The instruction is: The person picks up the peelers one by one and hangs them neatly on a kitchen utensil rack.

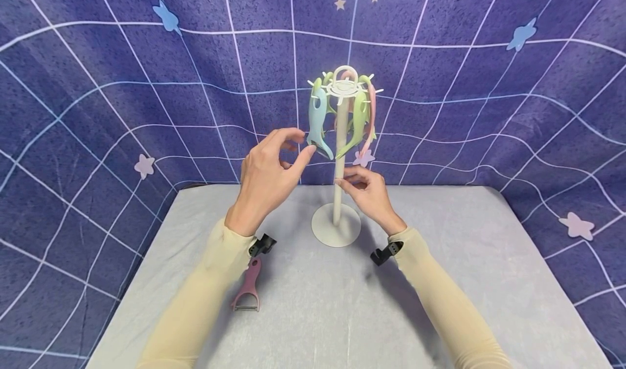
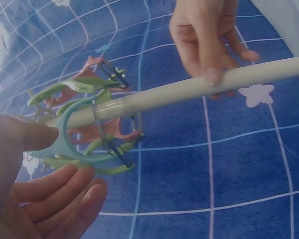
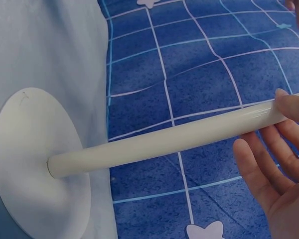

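Observation:
A cream-white stand (image 1: 337, 206) rises from a round base, its ringed top set with short pegs. Several Y-shaped peelers hang there, among them a light blue peeler (image 1: 317, 120), a green peeler (image 1: 360, 120) and a pink peeler (image 1: 373, 111). My left hand (image 1: 266, 165) is beside the lower end of the blue peeler, thumb and fingers apart and gently bent. In the left wrist view its thumb overlaps that peeler; whether they touch I cannot tell. Lower on the pole, my right hand (image 1: 369, 193) pinches it between thumb and fingers, as the right wrist view confirms.
On the table (image 1: 303, 314), near the left forearm, lies a purple peeler (image 1: 251, 279) with its blade end toward me. A blue-purple cloth (image 1: 205, 102) with grid lines and stars hangs behind and at both sides. Each wrist wears a black strap device (image 1: 262, 245).

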### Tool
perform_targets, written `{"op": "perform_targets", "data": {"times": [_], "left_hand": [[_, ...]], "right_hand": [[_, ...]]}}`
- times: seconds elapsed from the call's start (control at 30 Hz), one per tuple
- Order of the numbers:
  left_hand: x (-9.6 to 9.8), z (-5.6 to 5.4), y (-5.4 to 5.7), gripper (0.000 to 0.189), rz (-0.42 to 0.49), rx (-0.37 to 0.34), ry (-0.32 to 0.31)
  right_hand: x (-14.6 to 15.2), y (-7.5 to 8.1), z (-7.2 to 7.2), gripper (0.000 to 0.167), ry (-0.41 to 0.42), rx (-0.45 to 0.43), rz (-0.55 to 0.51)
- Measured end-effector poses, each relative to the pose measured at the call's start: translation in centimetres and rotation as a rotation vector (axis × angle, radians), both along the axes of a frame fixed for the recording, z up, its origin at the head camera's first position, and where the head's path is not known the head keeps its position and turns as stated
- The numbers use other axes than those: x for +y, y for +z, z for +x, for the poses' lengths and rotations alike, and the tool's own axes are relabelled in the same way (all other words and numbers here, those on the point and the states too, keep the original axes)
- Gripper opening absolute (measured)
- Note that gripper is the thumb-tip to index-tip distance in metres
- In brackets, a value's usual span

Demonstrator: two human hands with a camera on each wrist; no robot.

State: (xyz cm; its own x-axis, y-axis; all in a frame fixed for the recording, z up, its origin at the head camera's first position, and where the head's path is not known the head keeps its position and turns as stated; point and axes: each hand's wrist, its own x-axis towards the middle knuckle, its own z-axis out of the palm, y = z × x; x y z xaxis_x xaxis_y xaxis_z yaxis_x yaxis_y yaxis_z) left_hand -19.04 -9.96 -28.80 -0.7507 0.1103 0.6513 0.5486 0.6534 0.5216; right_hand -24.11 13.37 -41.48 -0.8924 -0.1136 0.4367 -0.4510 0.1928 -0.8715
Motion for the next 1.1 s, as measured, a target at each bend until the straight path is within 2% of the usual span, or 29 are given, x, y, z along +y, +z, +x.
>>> {"op": "perform_targets", "data": {"times": [0.33, 0.57, 0.9, 1.1], "left_hand": [[-1.2, 0.8, -2.6, 0.032, -0.036, -0.059, 0.011], [-1.9, 1.4, -4.9, 0.029, -0.071, -0.093, 0.020], [-3.3, 3.2, -8.6, 0.025, -0.105, -0.278, 0.039], [-4.1, 3.9, -10.3, 0.030, -0.133, -0.352, 0.039]], "right_hand": [[-0.1, -0.1, 0.0, 0.022, 0.001, -0.015, -0.001], [0.0, -0.1, 0.0, 0.021, 0.003, -0.013, -0.004], [-0.3, 0.0, 0.0, 0.021, -0.013, -0.040, 0.016], [-0.2, -0.2, -0.1, 0.020, -0.015, -0.032, 0.016]]}}
